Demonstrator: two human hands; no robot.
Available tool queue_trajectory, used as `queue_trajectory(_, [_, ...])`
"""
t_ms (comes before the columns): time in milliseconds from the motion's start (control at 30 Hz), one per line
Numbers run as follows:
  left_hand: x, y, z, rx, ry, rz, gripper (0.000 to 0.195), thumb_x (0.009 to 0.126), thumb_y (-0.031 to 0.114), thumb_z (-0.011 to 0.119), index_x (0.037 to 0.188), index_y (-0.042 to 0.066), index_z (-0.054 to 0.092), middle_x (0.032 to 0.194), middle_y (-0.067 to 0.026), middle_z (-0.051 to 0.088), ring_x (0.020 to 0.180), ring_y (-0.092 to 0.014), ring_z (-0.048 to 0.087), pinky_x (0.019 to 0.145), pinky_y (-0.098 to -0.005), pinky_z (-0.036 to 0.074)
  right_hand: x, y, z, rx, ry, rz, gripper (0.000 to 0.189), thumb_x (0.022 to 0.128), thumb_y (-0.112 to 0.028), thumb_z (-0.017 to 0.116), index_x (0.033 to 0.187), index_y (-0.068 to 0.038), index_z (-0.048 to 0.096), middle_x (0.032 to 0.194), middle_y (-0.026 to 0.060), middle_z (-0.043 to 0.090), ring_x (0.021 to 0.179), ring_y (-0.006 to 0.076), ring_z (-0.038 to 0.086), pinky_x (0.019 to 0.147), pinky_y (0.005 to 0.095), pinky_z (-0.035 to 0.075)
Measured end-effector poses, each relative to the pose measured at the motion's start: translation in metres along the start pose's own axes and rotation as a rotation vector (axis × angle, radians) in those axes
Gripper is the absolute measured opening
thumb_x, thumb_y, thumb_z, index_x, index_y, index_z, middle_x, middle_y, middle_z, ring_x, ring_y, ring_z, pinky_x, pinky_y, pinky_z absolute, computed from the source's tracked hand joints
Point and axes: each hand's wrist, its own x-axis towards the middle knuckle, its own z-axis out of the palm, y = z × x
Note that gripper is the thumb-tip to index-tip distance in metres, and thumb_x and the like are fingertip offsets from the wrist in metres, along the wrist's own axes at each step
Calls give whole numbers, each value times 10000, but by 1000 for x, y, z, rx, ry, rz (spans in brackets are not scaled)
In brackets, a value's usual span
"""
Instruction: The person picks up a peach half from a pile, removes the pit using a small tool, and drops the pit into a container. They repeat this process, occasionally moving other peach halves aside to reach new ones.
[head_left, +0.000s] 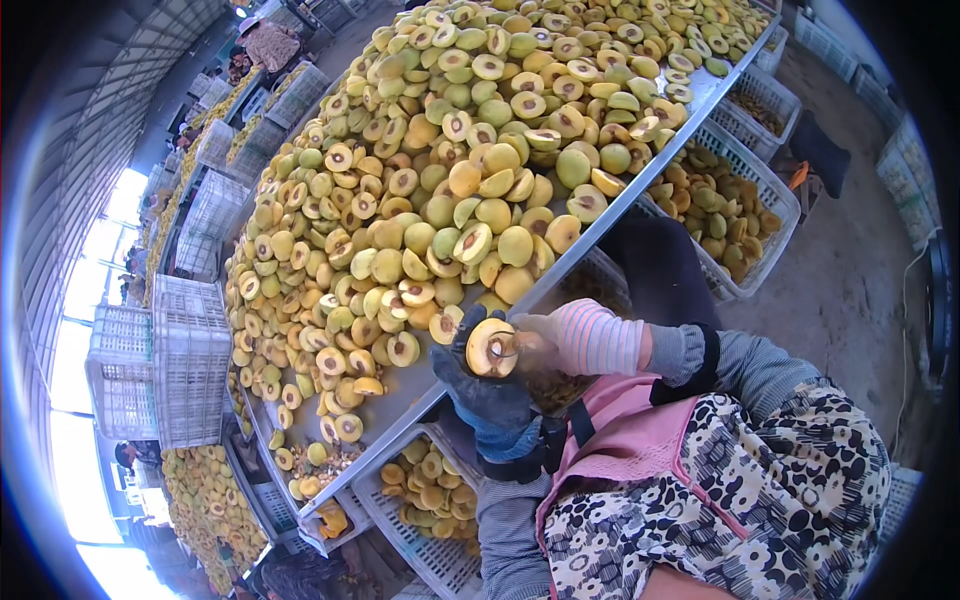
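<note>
My left hand (484, 382), in a dark rubber-coated glove with a blue cuff, holds a halved yellow fruit (489, 349), cut face up, at the edge of a metal table (574, 261). My right hand (566, 336), in a striped pink and grey knit glove, is closed around a tool that is mostly hidden; its thin curved metal end (501, 351) touches the centre of the fruit half. The fingers of this hand are blurred. Beside the left fingertips lies another fruit half (446, 325). A large heap of halved yellow-green fruit (420, 195), many with brown stones, covers the table.
Plastic crates of fruit halves stand below the edge, one at lower left (420, 517) and one at right (739, 165). Small scraps (322, 459) lie at the table's near left corner. Stacked white crates (191, 360) and other people (270, 45) at further fruit-laden tables are on the left.
</note>
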Motion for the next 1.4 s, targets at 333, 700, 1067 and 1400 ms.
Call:
queue_trajectory(333, [-8,-1,17,161,-6,-177,611,946,235,639,1382,-42,313,1171,-134,603,1020,-230,622,911,-351,514,28,52,61,-19,90,-125,550,794,-197,659,1328,-156,530,880,171,681,833,376,671,716,464,522])
queue_trajectory(700, [-16,-11,25,253,20,48,688,986,289,560,1498,16,190,1281,-261,548,1017,-367,638,865,-455,550,22,41,39,-75,9,-19,548,729,-150,682,1266,-148,570,868,161,688,841,361,681,716,453,528])
queue_trajectory(1067, [1,15,23,-271,75,-404,401,1020,320,464,1187,-22,590,994,-188,666,845,-253,658,748,-353,555,-16,16,26,282,-59,-51,220,841,-210,623,1006,-80,689,859,170,701,839,346,685,746,421,535])
queue_trajectory(1400, [-17,19,-8,-354,-40,-348,267,968,200,532,1094,-22,612,991,-205,660,848,-287,647,719,-358,544,-23,21,20,915,-586,-71,233,800,-122,671,1020,-47,684,796,53,688,788,139,630,720,318,500])
